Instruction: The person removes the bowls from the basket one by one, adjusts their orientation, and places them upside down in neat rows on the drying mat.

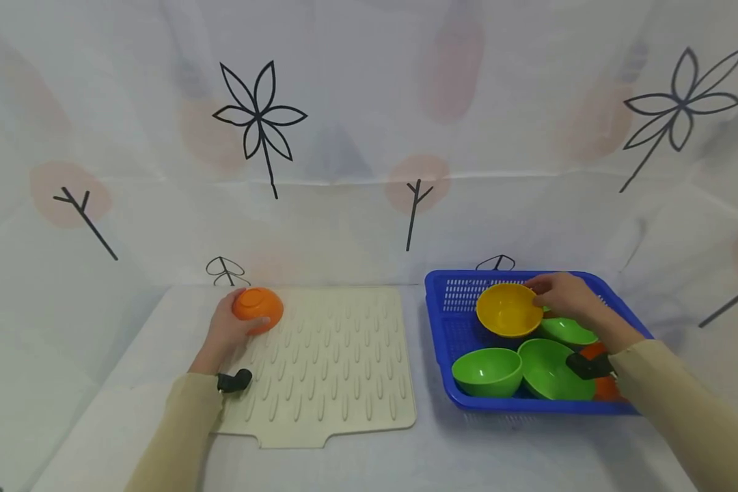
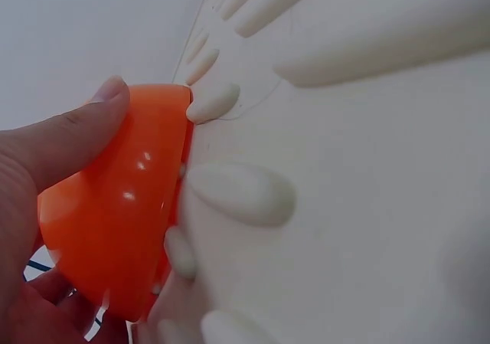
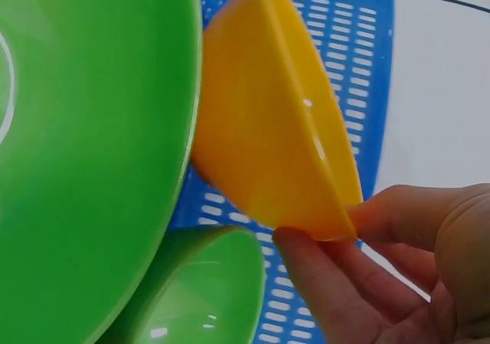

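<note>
My left hand (image 1: 224,324) grips an orange bowl (image 1: 257,309) that lies upside down at the far left corner of a cream ridged drying mat (image 1: 338,362). In the left wrist view the thumb presses the bowl's side (image 2: 122,198), its rim down against the mat's ridges. Over at the blue basket (image 1: 435,328), my right hand (image 1: 562,295) pinches the rim of a yellow bowl (image 1: 509,311) between thumb and fingers. The right wrist view shows the yellow bowl (image 3: 268,122) tilted, beside a large green bowl (image 3: 92,145).
Several green bowls stand in the basket, among them a front left one (image 1: 488,372) and a larger one (image 1: 550,372). Orange pieces (image 1: 605,388) show at its right, partly behind my wrist. A patterned cloth (image 1: 344,137) hangs behind the white-covered table (image 1: 154,383).
</note>
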Motion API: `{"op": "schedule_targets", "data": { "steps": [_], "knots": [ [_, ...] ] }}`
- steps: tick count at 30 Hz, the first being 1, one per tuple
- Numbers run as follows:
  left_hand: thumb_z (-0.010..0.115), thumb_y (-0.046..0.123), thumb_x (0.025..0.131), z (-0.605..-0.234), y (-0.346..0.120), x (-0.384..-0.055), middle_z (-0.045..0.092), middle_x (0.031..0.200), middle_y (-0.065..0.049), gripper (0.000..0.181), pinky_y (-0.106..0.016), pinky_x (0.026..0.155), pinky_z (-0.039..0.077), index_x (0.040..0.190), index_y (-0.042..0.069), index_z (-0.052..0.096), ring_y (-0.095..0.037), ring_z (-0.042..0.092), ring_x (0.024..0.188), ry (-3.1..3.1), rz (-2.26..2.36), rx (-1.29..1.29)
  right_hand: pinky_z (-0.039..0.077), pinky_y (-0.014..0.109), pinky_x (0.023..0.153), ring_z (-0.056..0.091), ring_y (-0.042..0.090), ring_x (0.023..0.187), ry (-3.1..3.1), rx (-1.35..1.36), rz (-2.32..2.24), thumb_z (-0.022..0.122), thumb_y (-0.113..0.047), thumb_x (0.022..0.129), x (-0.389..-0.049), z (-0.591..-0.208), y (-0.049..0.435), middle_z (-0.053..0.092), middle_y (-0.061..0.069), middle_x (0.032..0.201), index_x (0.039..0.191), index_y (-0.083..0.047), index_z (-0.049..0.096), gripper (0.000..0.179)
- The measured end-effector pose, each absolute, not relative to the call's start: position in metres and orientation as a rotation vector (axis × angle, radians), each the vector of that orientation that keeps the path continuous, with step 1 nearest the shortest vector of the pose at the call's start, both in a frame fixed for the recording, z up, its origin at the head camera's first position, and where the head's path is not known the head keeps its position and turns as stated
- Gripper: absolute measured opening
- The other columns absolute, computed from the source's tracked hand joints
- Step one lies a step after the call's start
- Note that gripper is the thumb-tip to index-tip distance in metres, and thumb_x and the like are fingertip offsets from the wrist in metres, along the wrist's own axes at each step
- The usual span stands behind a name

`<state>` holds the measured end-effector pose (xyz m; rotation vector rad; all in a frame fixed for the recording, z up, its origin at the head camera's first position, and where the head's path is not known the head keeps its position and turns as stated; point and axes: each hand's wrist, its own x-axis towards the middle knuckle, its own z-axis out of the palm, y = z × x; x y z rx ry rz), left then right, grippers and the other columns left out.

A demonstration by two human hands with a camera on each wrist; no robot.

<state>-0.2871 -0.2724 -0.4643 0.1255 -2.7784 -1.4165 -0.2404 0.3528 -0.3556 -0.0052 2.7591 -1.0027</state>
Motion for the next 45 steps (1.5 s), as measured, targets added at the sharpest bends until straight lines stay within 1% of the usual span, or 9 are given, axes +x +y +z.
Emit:
{"op": "schedule_targets", "data": {
  "steps": [6,12,19,24,28,33,36,39,45],
  "knots": [
    [0.081,0.030,0.084,-0.464,-0.273,-0.286,0.026,0.156,-0.026,0.100,-0.058,0.115,0.026,0.157,0.004,0.018,-0.043,0.033,0.137,-2.797,-1.387,0.124,0.059,0.044,0.081,0.065,0.039,0.104,2.769,-0.065,-1.093,0.054,-0.007,0.098,-0.234,-0.345,0.351,0.049,0.039,0.133,0.138,0.016,0.045,0.047],
    [0.080,0.029,0.085,-0.463,-0.272,-0.283,0.024,0.157,-0.026,0.099,-0.059,0.114,0.026,0.158,0.004,0.017,-0.043,0.032,0.137,-2.802,-1.380,0.119,0.059,0.037,0.080,0.065,0.036,0.106,2.775,-0.127,-1.160,0.054,-0.011,0.102,-0.226,-0.329,0.339,0.053,0.036,0.132,0.141,0.012,0.045,0.046],
    [0.080,0.033,0.085,-0.457,-0.273,-0.280,0.020,0.160,-0.024,0.102,-0.059,0.115,0.023,0.159,0.008,0.015,-0.044,0.027,0.141,-2.813,-1.373,0.080,0.059,0.034,0.079,0.068,0.031,0.100,2.801,-0.179,-1.186,0.055,-0.012,0.101,-0.214,-0.317,0.321,0.056,0.034,0.128,0.139,0.012,0.048,0.046],
    [0.079,0.033,0.085,-0.440,-0.269,-0.274,0.018,0.160,-0.025,0.097,-0.064,0.114,0.021,0.158,0.008,0.019,-0.046,0.022,0.143,-2.779,-1.308,-0.005,0.060,0.031,0.075,0.069,0.029,0.096,2.832,-0.194,-1.180,0.056,-0.013,0.100,-0.206,-0.310,0.305,0.059,0.032,0.126,0.137,0.009,0.051,0.043],
    [0.080,0.029,0.086,-0.426,-0.261,-0.268,0.021,0.160,-0.025,0.092,-0.066,0.112,0.022,0.157,0.008,0.025,-0.047,0.022,0.143,-2.736,-1.240,-0.134,0.060,0.031,0.076,0.068,0.029,0.098,2.833,-0.190,-1.193,0.055,-0.015,0.102,-0.200,-0.307,0.294,0.059,0.030,0.127,0.138,0.009,0.050,0.044],
    [0.082,0.024,0.084,-0.405,-0.242,-0.257,0.027,0.159,-0.020,0.087,-0.065,0.112,0.022,0.155,0.009,0.032,-0.044,0.024,0.143,-2.683,-1.222,-0.276,0.059,0.031,0.078,0.068,0.028,0.098,2.804,-0.196,-1.260,0.056,-0.015,0.102,-0.197,-0.305,0.282,0.061,0.028,0.126,0.139,0.008,0.050,0.044],
    [0.082,0.024,0.084,-0.393,-0.227,-0.248,0.028,0.159,-0.016,0.085,-0.065,0.112,0.024,0.154,0.012,0.035,-0.041,0.026,0.143,-2.668,-1.257,-0.324,0.059,0.030,0.077,0.068,0.027,0.097,2.802,-0.226,-1.287,0.057,-0.016,0.101,-0.195,-0.304,0.273,0.064,0.025,0.122,0.138,0.005,0.053,0.042],
    [0.083,0.028,0.083,-0.381,-0.211,-0.237,0.029,0.159,-0.012,0.085,-0.064,0.112,0.026,0.153,0.016,0.037,-0.039,0.028,0.143,-2.675,-1.277,-0.353,0.060,0.032,0.077,0.068,0.027,0.095,2.800,-0.248,-1.296,0.059,-0.015,0.100,-0.193,-0.303,0.264,0.065,0.023,0.121,0.136,0.004,0.056,0.041],
    [0.084,0.037,0.080,-0.363,-0.187,-0.216,0.035,0.157,-0.009,0.087,-0.061,0.110,0.031,0.153,0.022,0.039,-0.035,0.032,0.142,-2.687,-1.285,-0.456,0.060,0.034,0.077,0.068,0.030,0.099,2.747,-0.268,-1.339,0.060,-0.011,0.099,-0.190,-0.303,0.241,0.063,0.024,0.123,0.135,0.003,0.057,0.039]
  ]
}}
